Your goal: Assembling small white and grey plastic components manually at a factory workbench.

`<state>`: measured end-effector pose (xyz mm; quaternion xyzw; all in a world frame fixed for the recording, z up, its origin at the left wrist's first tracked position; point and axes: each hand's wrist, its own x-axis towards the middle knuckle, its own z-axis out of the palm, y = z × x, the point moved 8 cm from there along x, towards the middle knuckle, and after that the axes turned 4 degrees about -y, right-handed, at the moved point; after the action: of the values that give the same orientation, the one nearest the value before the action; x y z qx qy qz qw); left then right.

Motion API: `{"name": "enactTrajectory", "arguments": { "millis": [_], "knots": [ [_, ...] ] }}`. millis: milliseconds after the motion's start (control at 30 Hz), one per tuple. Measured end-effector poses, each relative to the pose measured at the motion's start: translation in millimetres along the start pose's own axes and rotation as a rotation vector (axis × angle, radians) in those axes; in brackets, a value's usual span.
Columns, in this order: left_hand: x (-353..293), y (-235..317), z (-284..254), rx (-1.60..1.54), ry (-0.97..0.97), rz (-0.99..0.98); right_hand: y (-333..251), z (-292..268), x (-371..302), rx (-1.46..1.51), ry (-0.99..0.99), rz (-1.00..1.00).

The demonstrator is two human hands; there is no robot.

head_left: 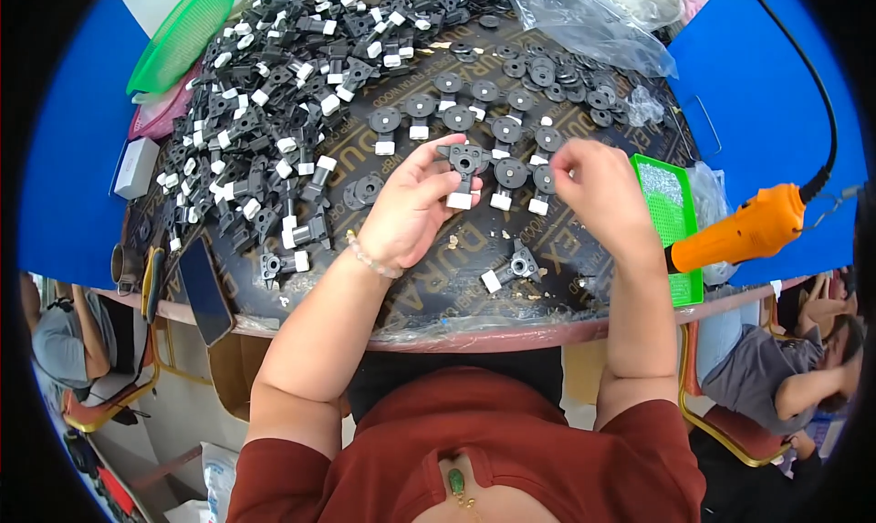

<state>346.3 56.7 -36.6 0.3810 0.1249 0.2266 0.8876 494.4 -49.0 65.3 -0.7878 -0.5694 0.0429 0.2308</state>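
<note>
My left hand is closed on a black plastic part with a white block at its lower end and a round hole in its middle. To the right, my right hand is raised with thumb and fingers pinched together. Whatever may be between those fingertips is too small or hidden to make out. Just beyond both hands stand several similar parts topped with round black discs. A single part without a disc lies on the dark table near its front edge.
A large heap of black-and-white parts covers the left. Loose black discs lie at the back right. A green tray of small pieces stands beside a hanging orange electric screwdriver. A phone rests at the left edge.
</note>
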Motion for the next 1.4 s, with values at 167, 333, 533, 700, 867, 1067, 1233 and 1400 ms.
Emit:
{"name": "enactTrajectory", "arguments": {
  "millis": [167, 333, 533, 700, 867, 1067, 1233, 1400],
  "knots": [
    [0.0, -1.1, 4.7, 0.047, -0.034, -0.005, 57.3, 37.6, -43.7, -0.236, -0.094, 0.112],
    [1.1, -6.9, 10.8, 0.07, -0.058, -0.024, 65.9, 25.5, -57.5, -0.246, 0.027, 0.12],
    [1.7, -6.3, 6.9, 0.08, -0.07, -0.013, -15.4, 15.4, 3.5, 0.311, -0.054, -0.082],
    [3.3, -2.8, 3.3, 0.038, -0.05, -0.011, -45.6, 35.9, 37.1, 0.427, -0.174, -0.167],
    [3.0, -2.9, -0.2, -0.023, -0.009, -0.02, -44.4, 37.7, 48.5, 0.358, -0.204, -0.138],
    [2.2, -2.9, -0.4, -0.025, -0.004, -0.061, 51.7, -26.7, 58.0, 0.007, 0.323, 0.027],
    [0.8, -1.9, -5.4, 0.119, 0.085, -0.07, 154.2, -10.8, 41.2, -0.313, 0.143, 0.405],
    [4.2, -3.7, -9.7, 0.087, 0.068, -0.076, 161.5, 28.5, 41.6, -0.226, -0.138, 0.284]
  ]
}}
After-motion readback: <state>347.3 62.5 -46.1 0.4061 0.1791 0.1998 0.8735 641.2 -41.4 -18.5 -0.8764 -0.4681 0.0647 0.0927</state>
